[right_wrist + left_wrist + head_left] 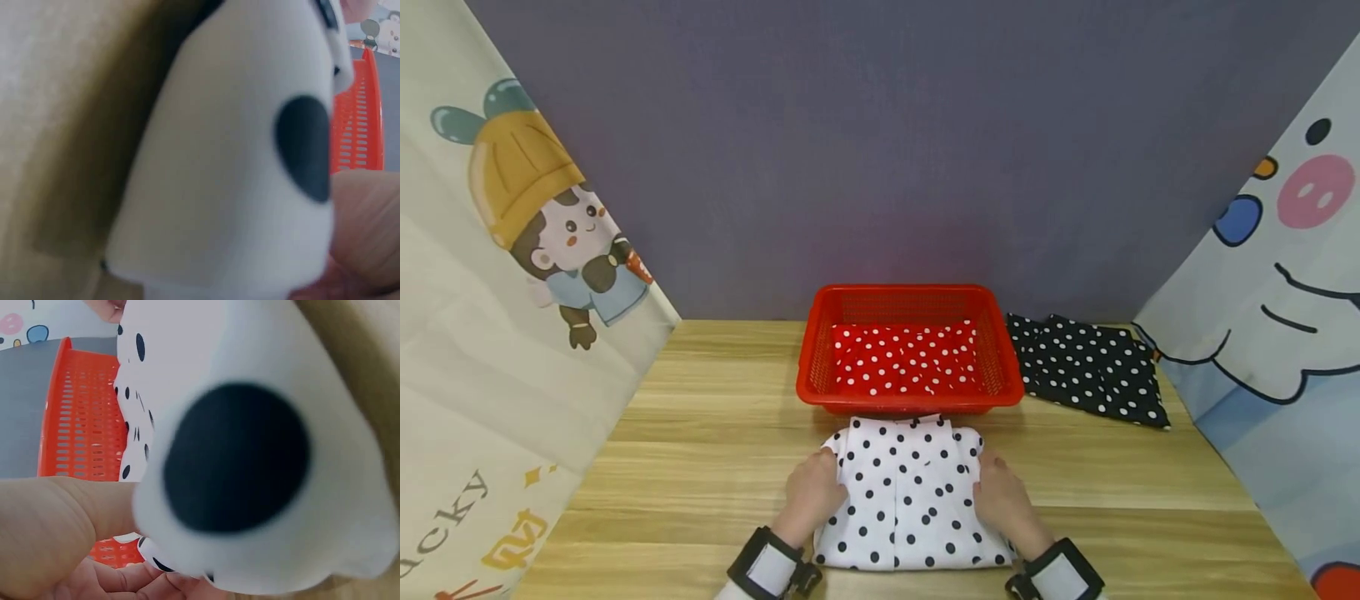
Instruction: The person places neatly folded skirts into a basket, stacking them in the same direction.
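Note:
A folded white garment with black dots point(910, 500) lies on the wooden table point(700, 433) just in front of me. My left hand point(817, 490) grips its left edge, and my right hand point(1000, 493) grips its right edge. In the left wrist view the garment point(250, 456) fills the frame, with my thumb point(62, 512) over the cloth and curled fingers point(125, 581) under it. The right wrist view shows the garment point(237, 156) very close and blurred, with the right hand point(365, 231) at its side.
A red plastic basket point(808, 367) stands right behind the garment and holds a red cloth with white dots point(906, 358). A black cloth with white dots point(1090, 367) lies to the basket's right. Printed curtains point(490, 292) flank the table and a grey wall point(880, 150) stands behind it.

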Tool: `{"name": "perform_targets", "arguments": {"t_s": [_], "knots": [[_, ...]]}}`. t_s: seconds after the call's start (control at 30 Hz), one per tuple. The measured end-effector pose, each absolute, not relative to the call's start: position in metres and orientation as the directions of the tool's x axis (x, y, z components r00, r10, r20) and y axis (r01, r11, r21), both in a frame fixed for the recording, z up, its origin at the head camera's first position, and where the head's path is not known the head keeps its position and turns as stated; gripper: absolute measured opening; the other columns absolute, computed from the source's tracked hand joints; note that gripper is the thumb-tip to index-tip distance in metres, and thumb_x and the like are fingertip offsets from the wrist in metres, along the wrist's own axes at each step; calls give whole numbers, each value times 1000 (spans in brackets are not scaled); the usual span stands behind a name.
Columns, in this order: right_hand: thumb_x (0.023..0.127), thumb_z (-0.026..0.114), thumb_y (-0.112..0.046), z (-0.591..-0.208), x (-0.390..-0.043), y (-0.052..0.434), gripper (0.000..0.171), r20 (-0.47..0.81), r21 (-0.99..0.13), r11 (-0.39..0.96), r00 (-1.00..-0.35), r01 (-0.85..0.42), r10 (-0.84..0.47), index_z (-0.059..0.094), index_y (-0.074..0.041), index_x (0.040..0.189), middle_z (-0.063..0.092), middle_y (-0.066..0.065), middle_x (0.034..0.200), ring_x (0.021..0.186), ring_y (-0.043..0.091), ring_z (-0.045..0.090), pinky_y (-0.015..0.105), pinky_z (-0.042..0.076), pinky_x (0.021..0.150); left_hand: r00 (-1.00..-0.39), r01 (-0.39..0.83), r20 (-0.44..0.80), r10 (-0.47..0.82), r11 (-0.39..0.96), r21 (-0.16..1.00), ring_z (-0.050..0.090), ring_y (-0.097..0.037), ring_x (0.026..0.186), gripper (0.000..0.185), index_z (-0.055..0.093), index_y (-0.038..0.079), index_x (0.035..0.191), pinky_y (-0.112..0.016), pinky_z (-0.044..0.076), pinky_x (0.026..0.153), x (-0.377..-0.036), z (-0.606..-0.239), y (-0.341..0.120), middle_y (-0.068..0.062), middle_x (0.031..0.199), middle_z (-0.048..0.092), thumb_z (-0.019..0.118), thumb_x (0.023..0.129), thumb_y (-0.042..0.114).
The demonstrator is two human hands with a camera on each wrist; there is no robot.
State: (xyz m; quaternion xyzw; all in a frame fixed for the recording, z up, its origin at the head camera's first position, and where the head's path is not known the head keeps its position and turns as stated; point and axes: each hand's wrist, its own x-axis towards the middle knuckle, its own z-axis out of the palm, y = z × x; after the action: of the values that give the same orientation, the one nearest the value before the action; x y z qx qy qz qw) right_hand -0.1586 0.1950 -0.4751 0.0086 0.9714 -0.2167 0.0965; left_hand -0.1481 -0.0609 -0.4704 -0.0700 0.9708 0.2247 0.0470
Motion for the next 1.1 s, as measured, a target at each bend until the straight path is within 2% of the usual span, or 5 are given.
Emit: {"name": "perform_targets", "arguments": {"t_s": [0.2,0.4,0.53,0.8,1.1], "knots": [[87,54,-3,-476,-155,198,45,-180,-496,864,-984,85,-7,41,7,129,54,25,115,100,38,56,47,49,79,-988,-146,-104,-110,870,471,48,-20,55,32,58,-6,95,-30,37,45,-140,-470,-63,-10,71,56,66,65,3],[86,54,-3,-479,-152,202,40,-171,-522,845,-985,117,31,45,2,124,57,19,112,99,33,58,43,51,77,-993,-120,-51,-108,862,492,48,-19,54,27,58,-2,90,-30,36,45,-133,-463,-64,-6,70,55,68,66,5],[86,56,-4,-477,-147,203,37,-141,-511,852,-989,117,51,47,2,121,57,17,111,101,32,58,43,50,80,-994,-84,15,-104,868,490,49,-18,54,28,58,-1,90,-30,37,46,-126,-457,-63,-5,71,56,69,65,5],[84,59,-6,-464,-133,210,30,-35,-502,864,-999,34,19,51,2,112,58,11,98,83,22,57,40,50,71,-991,-59,75,-111,864,501,45,-15,52,28,56,2,89,-28,34,45,-111,-445,-58,-2,72,53,66,63,2],[82,61,-5,-449,-132,213,28,38,-500,866,-999,-25,-7,51,2,108,56,8,89,72,17,53,30,45,58,-990,-38,100,-101,867,496,46,-12,54,30,56,3,93,-24,35,46,-108,-430,-58,-1,74,54,69,66,3]]}}
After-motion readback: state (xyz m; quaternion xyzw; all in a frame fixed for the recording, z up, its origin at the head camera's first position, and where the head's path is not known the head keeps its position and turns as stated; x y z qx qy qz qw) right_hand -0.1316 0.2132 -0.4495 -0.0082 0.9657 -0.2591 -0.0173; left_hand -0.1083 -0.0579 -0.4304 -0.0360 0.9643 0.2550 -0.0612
